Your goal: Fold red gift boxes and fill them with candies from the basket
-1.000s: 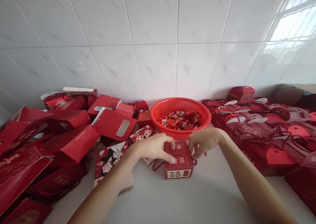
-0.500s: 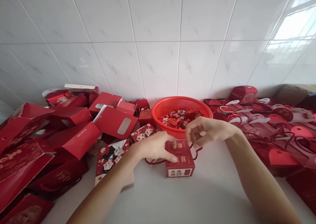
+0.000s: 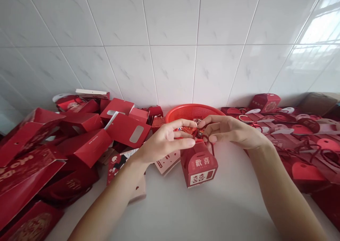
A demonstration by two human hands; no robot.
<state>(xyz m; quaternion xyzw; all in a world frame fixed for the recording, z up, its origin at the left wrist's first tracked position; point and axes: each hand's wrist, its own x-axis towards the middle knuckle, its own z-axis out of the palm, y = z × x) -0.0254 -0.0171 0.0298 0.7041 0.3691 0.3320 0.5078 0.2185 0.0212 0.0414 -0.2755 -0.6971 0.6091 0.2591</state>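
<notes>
A small red box (image 3: 202, 166) with light characters stands tilted in the middle, its top closed in a rounded shape. Just above it, my left hand (image 3: 176, 138) and my right hand (image 3: 220, 129) come close together, fingers curled around the dark red cord (image 3: 209, 146) at the top of the box. Fingertips of both hands pinch at the cord. Behind them is a red plastic basket (image 3: 186, 110) with wrapped sweets (image 3: 189, 129), partly hidden by the hands.
Red boxes (image 3: 85, 147) are piled on the left. Many red boxes with cords (image 3: 302, 145) cover the right side. A patterned box (image 3: 138, 189) lies left of centre on the white table (image 3: 186, 216). Behind rises a tiled wall.
My left hand has left the box's top face and risen to the cord beside my right hand. The box has tilted and turned, its top now drawn up under the fingers.
</notes>
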